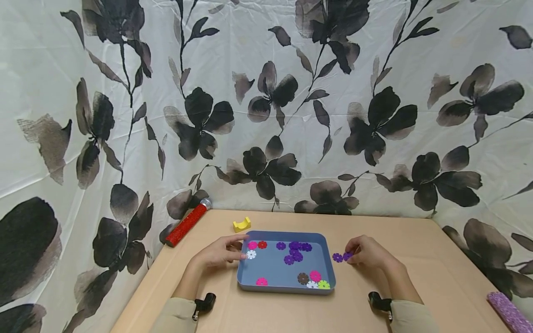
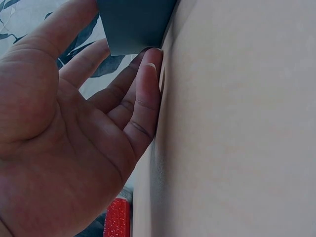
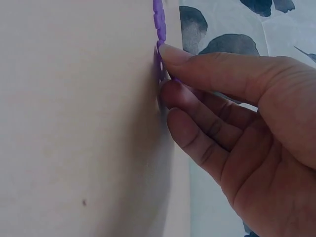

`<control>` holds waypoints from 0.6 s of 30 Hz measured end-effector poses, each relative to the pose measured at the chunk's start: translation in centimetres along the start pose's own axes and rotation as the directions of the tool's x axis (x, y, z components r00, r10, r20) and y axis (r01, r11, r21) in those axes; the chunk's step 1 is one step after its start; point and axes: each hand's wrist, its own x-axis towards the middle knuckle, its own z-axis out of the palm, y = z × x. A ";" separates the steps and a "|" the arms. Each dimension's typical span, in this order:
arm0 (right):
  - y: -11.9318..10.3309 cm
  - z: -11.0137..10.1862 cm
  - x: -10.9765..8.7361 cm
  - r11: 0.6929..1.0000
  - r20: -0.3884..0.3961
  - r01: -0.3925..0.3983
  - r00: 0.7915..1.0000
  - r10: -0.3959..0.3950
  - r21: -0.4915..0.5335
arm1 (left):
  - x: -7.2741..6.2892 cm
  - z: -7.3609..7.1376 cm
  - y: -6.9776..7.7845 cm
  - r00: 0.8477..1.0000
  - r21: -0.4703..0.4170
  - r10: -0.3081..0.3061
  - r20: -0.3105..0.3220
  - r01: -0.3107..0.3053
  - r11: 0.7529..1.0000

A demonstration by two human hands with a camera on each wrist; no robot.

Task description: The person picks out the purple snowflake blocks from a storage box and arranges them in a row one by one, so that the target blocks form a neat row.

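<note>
A blue-grey tray (image 1: 287, 290) lies on the table with flower-shaped discs in it. My left hand (image 1: 222, 250) holds the tray's left side, with thumb and forefinger at its rim; in the left wrist view the other fingers of the left hand (image 2: 94, 113) bend low beside the tray wall (image 2: 136, 27). To the right of the tray, my right hand (image 1: 368, 252) pinches a purple flower-shaped disc (image 1: 347, 256) between thumb and fingertips. A second purple disc (image 1: 337, 257) sits edge to edge with it, seemingly joined. In the right wrist view, both discs (image 3: 159, 20) stand edge-on above the right hand's (image 3: 237, 113) fingertips.
Purple discs (image 1: 295, 254) cluster at the tray's back middle; pink, red, white, brown and green ones lie near its corners. Behind the tray is a yellow curved block (image 1: 242, 225). A red glittery tube (image 1: 187, 224) lies at the table's left edge, a purple glittery one (image 1: 510, 311) far right.
</note>
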 end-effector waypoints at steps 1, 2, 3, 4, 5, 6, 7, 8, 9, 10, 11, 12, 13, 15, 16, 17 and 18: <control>0.0 0.0 0.0 1.000 0.000 0.003 1.000 -0.003 0.001 | 0.0 0.0 0.0 1.000 0.001 0.000 -0.001 0.000 1.000; 0.1 0.1 0.0 1.000 0.001 0.004 1.000 -0.004 0.002 | 0.0 0.0 0.0 1.000 0.002 0.000 -0.001 0.000 1.000; 0.1 0.1 0.1 1.000 0.001 0.002 1.000 -0.002 0.003 | 0.0 0.0 0.1 1.000 0.002 0.000 -0.002 0.000 1.000; 0.1 0.2 0.1 1.000 0.002 0.001 1.000 -0.001 0.002 | 0.0 0.0 0.1 1.000 0.001 0.000 -0.002 0.000 1.000; 0.0 0.2 0.1 1.000 0.000 -0.005 1.000 0.005 0.002 | 0.0 0.1 0.1 1.000 -0.001 -0.001 -0.002 0.001 1.000; 0.0 0.2 0.2 1.000 -0.005 -0.011 1.000 0.011 -0.003 | 0.0 0.1 0.1 1.000 -0.003 -0.001 -0.002 0.001 1.000; -0.1 0.2 0.2 1.000 -0.013 -0.022 1.000 0.022 -0.006 | 0.0 0.1 0.1 1.000 -0.003 -0.001 -0.002 0.001 1.000; -0.2 0.2 0.3 0.999 -0.026 -0.032 0.999 0.032 -0.013 | 0.0 0.1 0.1 1.000 -0.004 -0.002 -0.002 0.002 1.000; -0.3 0.2 0.3 0.999 -0.042 -0.038 0.998 0.037 -0.023 | 0.0 0.1 0.0 1.000 -0.003 -0.002 -0.002 0.002 1.000; -0.4 0.2 0.4 0.998 -0.064 -0.049 0.997 0.047 -0.030 | 0.0 0.1 0.0 1.000 -0.002 -0.001 -0.001 0.001 1.000; -0.5 0.2 0.4 0.998 -0.091 -0.053 0.995 0.050 -0.035 | 0.0 0.1 0.0 1.000 -0.001 -0.002 -0.002 0.002 1.000; -0.7 0.2 0.6 0.998 -0.119 -0.043 0.992 0.038 -0.041 | 0.0 0.1 0.0 1.000 0.001 -0.001 -0.003 0.001 1.000; -0.8 0.2 0.7 0.998 -0.147 -0.036 0.989 0.029 -0.046 | 0.1 0.1 0.0 1.000 0.002 -0.001 -0.004 0.001 1.000; -1.2 0.2 0.9 0.998 -0.199 0.003 0.980 -0.015 -0.062 | 0.1 0.1 -0.1 1.000 0.005 -0.001 -0.005 0.001 1.000; -1.4 0.2 1.0 0.998 -0.224 0.016 0.974 -0.030 -0.063 | 0.1 0.1 -0.1 1.000 0.006 -0.002 -0.006 0.002 1.000; -1.7 0.2 1.1 0.997 -0.246 0.035 0.968 -0.051 -0.067 | 0.1 0.1 -0.1 1.000 0.008 -0.002 -0.007 0.002 1.000; -1.9 0.3 1.2 0.996 -0.263 0.048 0.962 -0.065 -0.070 | 0.1 0.1 -0.1 1.000 0.012 -0.001 -0.007 0.001 1.000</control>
